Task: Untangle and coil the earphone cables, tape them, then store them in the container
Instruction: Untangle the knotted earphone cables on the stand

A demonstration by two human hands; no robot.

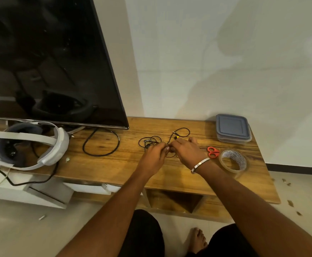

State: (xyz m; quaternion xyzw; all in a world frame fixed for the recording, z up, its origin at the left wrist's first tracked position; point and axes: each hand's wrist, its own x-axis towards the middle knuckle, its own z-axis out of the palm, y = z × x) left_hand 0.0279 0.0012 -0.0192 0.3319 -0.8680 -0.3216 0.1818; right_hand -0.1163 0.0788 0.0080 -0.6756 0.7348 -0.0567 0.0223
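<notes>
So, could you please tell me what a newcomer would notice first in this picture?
Probably the two hands, left and right, meeting mid-table and pinching a tangled black earphone cable. Next, the big dark TV filling the upper left, with a white headset below it. On the table's right end sit red scissors, a tape roll and a lidded grey container.
</notes>
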